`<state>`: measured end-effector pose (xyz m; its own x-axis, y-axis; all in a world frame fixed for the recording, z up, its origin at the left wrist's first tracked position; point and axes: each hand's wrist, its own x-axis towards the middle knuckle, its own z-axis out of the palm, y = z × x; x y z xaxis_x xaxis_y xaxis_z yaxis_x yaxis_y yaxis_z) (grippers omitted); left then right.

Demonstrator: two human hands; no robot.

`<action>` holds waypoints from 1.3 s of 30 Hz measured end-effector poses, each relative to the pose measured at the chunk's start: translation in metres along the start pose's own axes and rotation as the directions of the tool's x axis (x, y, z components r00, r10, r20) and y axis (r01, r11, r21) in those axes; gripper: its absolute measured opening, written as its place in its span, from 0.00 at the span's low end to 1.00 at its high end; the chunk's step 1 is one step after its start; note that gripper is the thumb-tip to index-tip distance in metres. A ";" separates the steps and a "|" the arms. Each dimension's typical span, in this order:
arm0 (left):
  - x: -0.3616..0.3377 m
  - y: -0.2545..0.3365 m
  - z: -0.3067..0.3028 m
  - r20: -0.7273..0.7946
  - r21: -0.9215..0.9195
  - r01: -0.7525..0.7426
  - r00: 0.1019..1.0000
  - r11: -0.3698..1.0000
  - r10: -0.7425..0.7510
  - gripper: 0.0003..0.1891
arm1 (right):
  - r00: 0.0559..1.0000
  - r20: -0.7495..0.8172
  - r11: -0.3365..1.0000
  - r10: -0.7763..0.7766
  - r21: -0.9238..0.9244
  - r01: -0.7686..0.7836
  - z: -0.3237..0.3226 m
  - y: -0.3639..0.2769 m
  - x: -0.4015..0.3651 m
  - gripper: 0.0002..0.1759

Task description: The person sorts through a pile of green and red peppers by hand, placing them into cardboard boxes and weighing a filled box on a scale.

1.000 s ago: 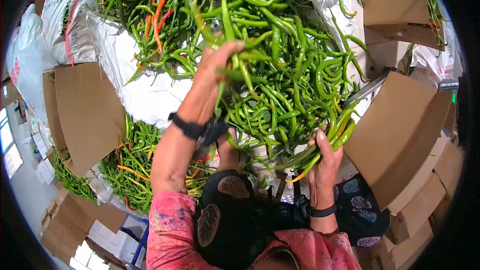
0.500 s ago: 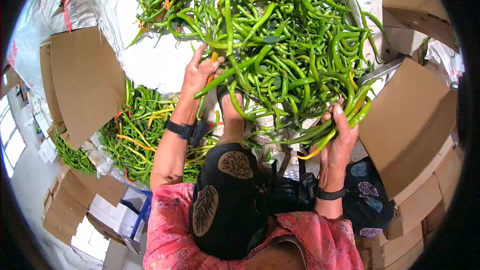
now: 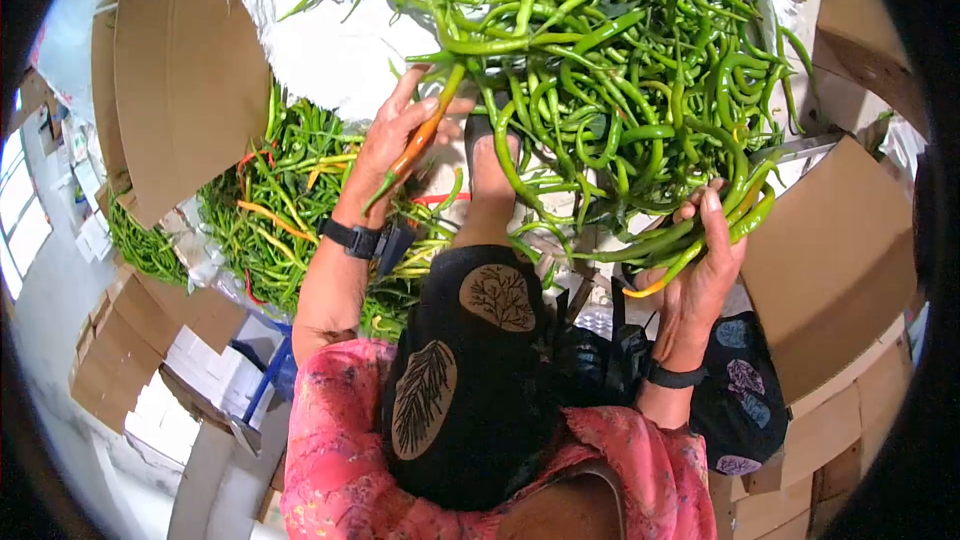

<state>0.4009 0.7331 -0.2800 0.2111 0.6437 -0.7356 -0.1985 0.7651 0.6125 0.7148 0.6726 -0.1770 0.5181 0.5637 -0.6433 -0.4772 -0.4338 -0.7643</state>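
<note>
A long pepper, part green and part orange-red (image 3: 422, 140), lies across my left hand (image 3: 400, 135), held between thumb and fingers at the left edge of the pepper heap. My right hand (image 3: 705, 260) is closed round a bunch of long green peppers (image 3: 655, 243), one with a yellow-orange tip, at the heap's lower right. The large heap of green peppers (image 3: 620, 90) spreads over white sheeting (image 3: 345, 50) in front of me. Left of my left forearm is a second pile (image 3: 290, 200) of green peppers with some yellow, orange and red ones.
An upright cardboard flap (image 3: 190, 90) stands at the left, and a cardboard box (image 3: 835, 260) at the right. More cardboard (image 3: 150, 340) and a blue frame (image 3: 270, 375) are at the lower left. My foot (image 3: 492, 165) is below the heap.
The part-orange pepper now lies plainly in my left hand, where before it was mostly behind other peppers. The view has shifted; my right hand still holds its bunch.
</note>
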 end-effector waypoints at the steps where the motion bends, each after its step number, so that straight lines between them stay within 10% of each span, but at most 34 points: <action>1: -0.001 -0.003 -0.004 -0.015 -0.005 0.004 1.000 1.000 -0.004 0.33 | 1.000 -0.008 1.000 0.005 0.003 -0.005 -0.001 0.002 0.001 0.16; 4: 0.004 -0.018 -0.018 -0.147 0.615 -0.017 0.980 0.788 0.136 0.36 | 1.000 -0.004 1.000 0.024 0.001 -0.024 -0.003 0.004 0.000 0.17; 5: 0.007 -0.034 -0.038 0.014 0.989 -0.072 0.917 0.131 0.399 0.39 | 1.000 0.007 0.999 0.026 -0.023 -0.025 -0.003 0.003 -0.002 0.17; 8: -0.009 -0.036 -0.049 -0.134 0.989 0.079 0.847 0.128 0.515 0.42 | 1.000 0.026 0.999 -0.004 -0.044 0.005 -0.002 0.000 0.001 0.18; 9: -0.021 -0.033 -0.047 -0.262 0.845 -0.029 0.849 0.534 0.460 0.39 | 0.999 0.054 0.998 0.000 -0.055 0.003 -0.001 0.000 -0.002 0.18; 14: -0.047 -0.024 -0.045 -0.428 0.757 -0.178 0.591 0.629 0.683 0.38 | 0.996 0.078 0.977 -0.036 -0.206 0.051 0.012 -0.007 -0.020 0.18; 18: -0.062 -0.003 0.018 -0.466 0.599 -0.239 0.672 0.765 0.575 0.29 | 0.988 0.152 0.959 0.029 -0.282 0.015 0.014 -0.004 -0.025 0.17; 20: -0.056 0.000 0.042 -0.335 0.714 -0.324 0.620 0.620 0.710 0.23 | 0.986 0.162 0.973 0.048 -0.229 -0.009 0.015 0.005 -0.022 0.18; 22: -0.040 0.017 0.071 0.208 0.832 -0.545 0.483 0.106 0.851 0.19 | 0.983 0.172 0.980 0.071 -0.195 -0.037 0.016 0.009 -0.021 0.20; 24: -0.017 0.004 0.094 0.526 0.471 -0.825 0.547 0.312 0.651 0.21 | 0.964 0.244 0.994 0.106 -0.041 -0.099 0.021 0.012 -0.019 0.24; 26: -0.021 0.016 0.127 0.704 0.525 -0.738 0.656 0.423 0.271 0.16 | 0.966 0.252 0.999 0.049 0.009 -0.053 0.016 0.020 -0.013 0.28; 28: -0.006 0.012 0.121 0.734 0.356 -0.784 0.572 0.509 0.367 0.17 | 0.965 0.191 0.983 0.178 0.009 -0.183 0.009 0.019 -0.009 0.29; 30: 0.016 0.014 0.101 0.701 0.409 -0.894 0.436 0.184 0.564 0.18 | 0.962 0.185 0.979 0.199 -0.071 -0.189 0.005 0.013 -0.006 0.27; 34: 0.065 -0.003 0.059 0.382 0.907 -0.397 0.637 -0.140 0.670 0.21 | 0.961 0.210 0.983 0.180 -0.066 -0.170 0.000 0.006 -0.008 0.25; 39: 0.103 -0.003 0.052 0.571 0.821 -0.359 0.545 -0.444 0.614 0.19 | 0.939 0.289 0.983 0.185 -0.047 -0.180 0.012 -0.002 -0.014 0.25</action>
<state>0.4732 0.7987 -0.3426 0.5393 0.8302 0.1410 0.7980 -0.5573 0.2292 0.7005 0.6740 -0.1659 0.1932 0.6519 -0.7333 -0.5285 -0.5605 -0.6376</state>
